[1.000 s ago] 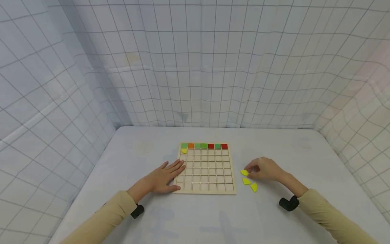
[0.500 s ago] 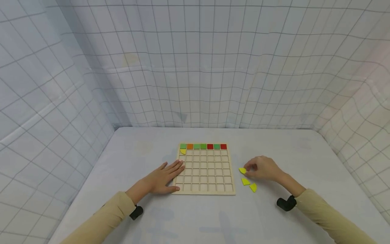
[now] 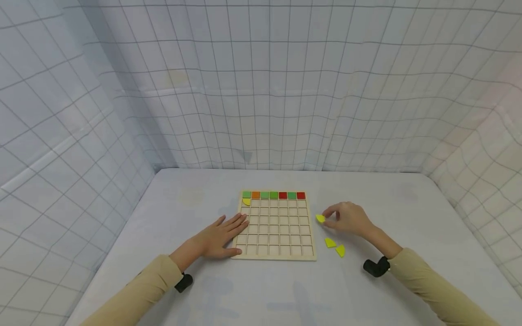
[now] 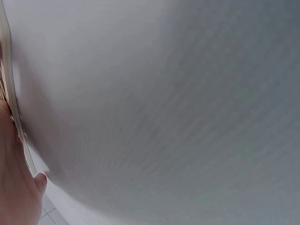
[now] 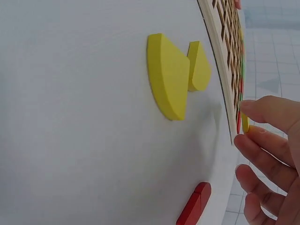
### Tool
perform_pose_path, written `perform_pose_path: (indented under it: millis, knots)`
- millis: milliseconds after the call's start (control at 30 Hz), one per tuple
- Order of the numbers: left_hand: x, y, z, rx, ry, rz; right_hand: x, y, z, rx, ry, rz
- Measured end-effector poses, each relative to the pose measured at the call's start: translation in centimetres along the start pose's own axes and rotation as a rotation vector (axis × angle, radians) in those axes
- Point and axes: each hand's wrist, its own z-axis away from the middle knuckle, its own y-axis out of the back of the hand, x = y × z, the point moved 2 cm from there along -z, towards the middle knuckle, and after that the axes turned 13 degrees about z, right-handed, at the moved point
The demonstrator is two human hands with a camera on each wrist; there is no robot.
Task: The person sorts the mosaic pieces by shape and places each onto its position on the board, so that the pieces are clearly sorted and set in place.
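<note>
A wooden grid board (image 3: pixel 272 260) lies flat, with a row of green, orange and red squares along its far edge. Below the far left green square sits a yellow quarter-circle piece (image 3: pixel 246 202). My left hand (image 3: pixel 218 238) rests spread on the board's left side, fingertips over the cells. Beside the right edge, my right hand (image 3: pixel 348 219) pinches another yellow quarter-circle piece (image 3: pixel 320 218) between thumb and finger. The right wrist view shows this held piece (image 5: pixel 244 123) edge-on. Two loose yellow quarter-circle pieces (image 5: pixel 171 77) lie on the table below that hand.
A red piece (image 5: pixel 194 204) with a rounded end lies on the table in the right wrist view. The white table (image 3: pixel 265 294) is bordered by grid-patterned cloth walls (image 3: pixel 269 90) at the back and both sides. Black wrist cameras (image 3: pixel 376 267) sit at the sleeves.
My right hand has moved away from me and slightly left, carrying the pinched yellow quarter-circle piece from the other two toward the board's right edge. The left hand has stayed put.
</note>
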Motion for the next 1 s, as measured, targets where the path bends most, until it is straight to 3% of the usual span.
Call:
perform_pose_path:
  millis: [267, 1000]
  knots:
    - [-0.1, -0.3, 0.0, 0.003, 0.005, 0.002, -1.5, 0.5, -1.1, 0.052, -0.002, -0.022]
    - [0.1, -0.1, 0.1, 0.012, 0.004, 0.005, -5.3, 0.5, -5.0, 0.047, -0.006, -0.053]
